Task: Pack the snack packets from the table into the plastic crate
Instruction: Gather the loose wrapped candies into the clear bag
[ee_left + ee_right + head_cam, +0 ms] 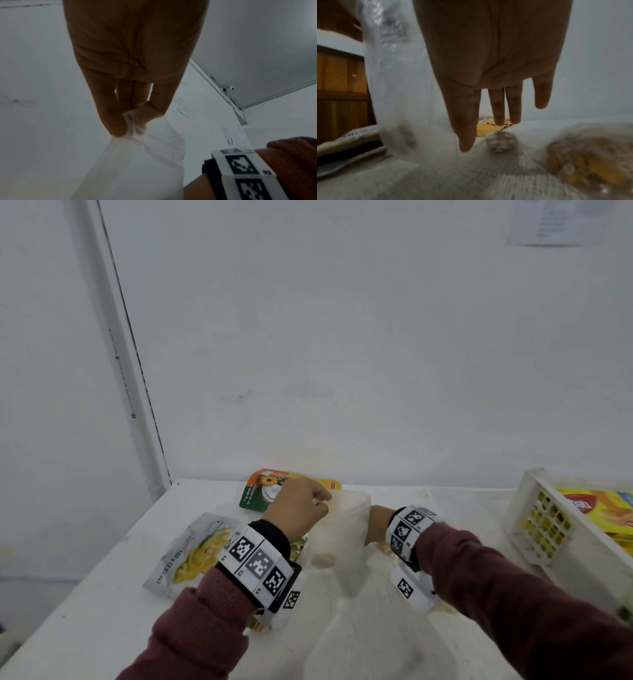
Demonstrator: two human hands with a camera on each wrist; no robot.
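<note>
Left hand [298, 510] pinched the top edge of a clear plastic bag [346, 529] between thumb and fingertips [118, 128]; the film was bunched at the pinch and hung down toward the table [102, 628]. Right hand [376, 523] sat just beside the bag's right side, fingers straight and slightly spread, pointing down. It curled round nothing; whether it touched the film could not be told.

Judgement: the step in hand was lifting this bag toward the plastic crate [534, 529] at far right. A top-edge pinch on thin film looked liable to slip or let the bag swing. The better way would be to bring the flat right palm under or against the lower part, take the weight there, and keep the mouth uppermost. Contents were blurred; 1 pale lump showed through the film.

The crate already held 1 yellow packet [603, 508]. On the table, 1 silver packet with yellow print [191, 556] lay left of the left wrist, and 1 orange-and-green packet [260, 491] lay against the wall [342, 337], partly behind the left hand. Loose crumbs [500, 142] lay near the right fingers.

Obstacles: the right forearm lay between bag and crate, so the carry would need to clear it and the crate's near rim.
</note>
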